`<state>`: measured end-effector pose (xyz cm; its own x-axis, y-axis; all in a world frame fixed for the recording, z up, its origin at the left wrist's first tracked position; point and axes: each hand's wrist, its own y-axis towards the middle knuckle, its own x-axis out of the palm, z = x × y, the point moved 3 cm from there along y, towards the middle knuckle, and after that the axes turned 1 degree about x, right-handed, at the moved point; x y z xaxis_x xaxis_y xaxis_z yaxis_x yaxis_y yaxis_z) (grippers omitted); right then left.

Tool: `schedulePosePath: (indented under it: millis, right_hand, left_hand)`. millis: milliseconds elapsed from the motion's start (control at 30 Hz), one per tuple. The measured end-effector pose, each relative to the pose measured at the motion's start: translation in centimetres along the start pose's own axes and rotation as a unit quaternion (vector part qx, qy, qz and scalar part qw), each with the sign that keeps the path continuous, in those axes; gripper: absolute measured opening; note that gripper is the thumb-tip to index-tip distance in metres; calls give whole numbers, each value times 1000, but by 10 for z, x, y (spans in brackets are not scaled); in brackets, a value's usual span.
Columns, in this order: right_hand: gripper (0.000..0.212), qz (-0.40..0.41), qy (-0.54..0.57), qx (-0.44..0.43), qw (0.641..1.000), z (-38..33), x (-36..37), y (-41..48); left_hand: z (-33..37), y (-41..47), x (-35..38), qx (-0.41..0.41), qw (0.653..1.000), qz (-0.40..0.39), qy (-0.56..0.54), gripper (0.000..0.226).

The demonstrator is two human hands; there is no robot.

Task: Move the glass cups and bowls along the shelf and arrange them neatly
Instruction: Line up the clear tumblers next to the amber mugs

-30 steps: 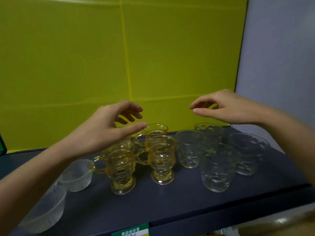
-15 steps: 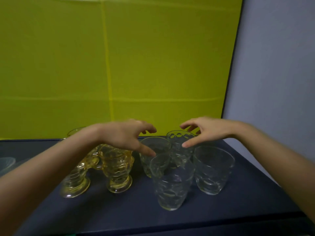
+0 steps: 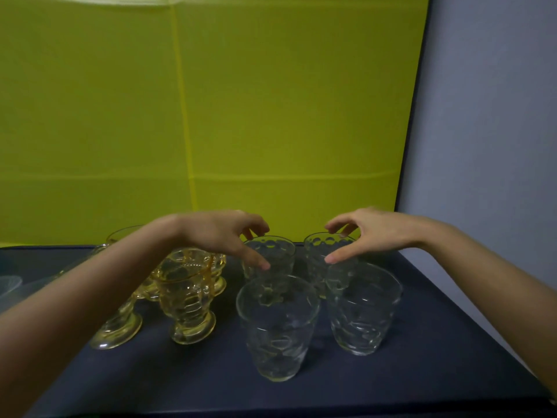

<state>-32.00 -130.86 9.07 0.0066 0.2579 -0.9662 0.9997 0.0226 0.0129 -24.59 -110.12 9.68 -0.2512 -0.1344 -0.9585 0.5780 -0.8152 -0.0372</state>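
Observation:
Four clear glass cups stand in a square on the dark shelf (image 3: 422, 372). My left hand (image 3: 220, 233) wraps the back left clear cup (image 3: 271, 251), thumb on its near wall and fingers at its far rim. In the same way my right hand (image 3: 370, 233) holds the back right clear cup (image 3: 322, 247). Both cups rest on the shelf. In front of them stand the front left clear cup (image 3: 277, 333) and the front right clear cup (image 3: 361, 315), untouched. Several amber footed cups (image 3: 187, 300) cluster to the left, partly hidden under my left forearm.
A frosted bowl (image 3: 9, 285) shows at the far left edge. A yellow panel (image 3: 271, 116) closes the back of the shelf, and a grey wall (image 3: 497, 146) closes its right end. Bare shelf lies right of the clear cups and along the front edge.
The view has swung right and nearer to the clear cups. Both hands have come down from above the glassware and closed around the two back clear cups.

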Motion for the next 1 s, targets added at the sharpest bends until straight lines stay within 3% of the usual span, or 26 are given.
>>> schedulePosePath:
  millis: [233,333,433,533,833,1000]
  right_hand:
    - [72,7,-14,-8,1000,4,-2,-12]
    - [65,67,0,-23,997,3,-4,-30]
    - [61,165,79,-62,981,1,-1,-61]
    - [55,202,147,-70,966,4,13,-90]
    - [102,203,215,-19,955,6,64,-106]
    - [97,220,261,-9,940,1,70,-105]
  left_hand:
    - [12,11,6,-4,1000,21,-4,68]
    - [18,-3,8,10,994,110,-1,66]
    - [30,-36,14,41,968,226,-98,56]
    - [38,-65,29,52,954,262,-139,60]
    - [42,-84,84,11,926,318,-202,93]
    - [37,-81,101,-10,901,333,-277,97]
